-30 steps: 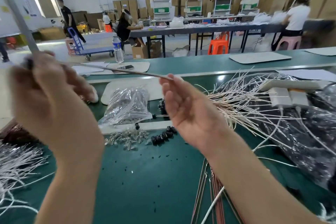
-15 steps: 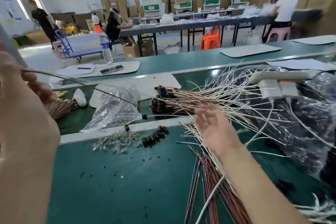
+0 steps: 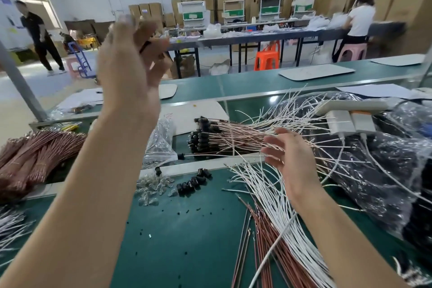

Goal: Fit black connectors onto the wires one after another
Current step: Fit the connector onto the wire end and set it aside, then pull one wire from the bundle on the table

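Matt green mat (image 3: 187,241), glossy plastic bag (image 3: 378,170)

Your left hand (image 3: 127,70) and right hand (image 3: 292,161) are bare; both forearms (image 3: 88,194) are unsleeved as far as they show.

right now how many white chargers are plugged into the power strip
2, side by side on the power strip: the first charger nearer the wire pile, the second charger just beyond it. Others may be hidden further along.

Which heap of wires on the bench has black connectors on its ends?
The copper-coloured heap in the middle, just beyond the right hand: black connectors cap its left ends. The white wires and the copper bundle at far left show none.
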`<state>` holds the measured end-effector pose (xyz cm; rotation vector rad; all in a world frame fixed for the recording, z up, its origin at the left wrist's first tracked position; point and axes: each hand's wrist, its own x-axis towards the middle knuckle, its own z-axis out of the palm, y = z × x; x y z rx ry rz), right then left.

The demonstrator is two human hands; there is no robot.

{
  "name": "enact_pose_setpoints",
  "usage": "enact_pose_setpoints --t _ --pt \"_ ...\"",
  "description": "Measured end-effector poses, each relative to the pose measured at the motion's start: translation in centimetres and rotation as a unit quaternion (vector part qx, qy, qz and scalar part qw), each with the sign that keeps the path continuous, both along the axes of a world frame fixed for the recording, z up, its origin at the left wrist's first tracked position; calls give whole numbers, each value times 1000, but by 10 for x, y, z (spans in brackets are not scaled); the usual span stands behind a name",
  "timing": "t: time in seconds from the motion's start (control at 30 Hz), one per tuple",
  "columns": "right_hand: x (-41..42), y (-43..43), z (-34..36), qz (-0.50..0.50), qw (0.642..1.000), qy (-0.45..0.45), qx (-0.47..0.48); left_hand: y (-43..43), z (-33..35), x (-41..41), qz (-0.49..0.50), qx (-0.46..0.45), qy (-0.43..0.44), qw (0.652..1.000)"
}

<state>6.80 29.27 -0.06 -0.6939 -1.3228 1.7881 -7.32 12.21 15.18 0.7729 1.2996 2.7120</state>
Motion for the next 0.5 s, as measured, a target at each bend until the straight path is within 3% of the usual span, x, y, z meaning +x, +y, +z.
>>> enact_pose_setpoints --t 0.13,0.2,0.3,0.4,0.5 --pt "-6 -4 4 2 997 -19 74 43 34 -2 -42 58 19 997" --pt "-8 -4 0 23 991 -58 116 57 28 -14 -55 40 -7 998" --pt "-8 -1 -10 44 982 -107 152 85 -11 -35 -23 -103 -70 992" --pt "-5 0 -21 58 978 -133 147 111 -69 -49 -7 -279 -103 955" --pt "1 -2 -33 54 971 -166 164 118 -110 -55 -43 -367 -138 919"
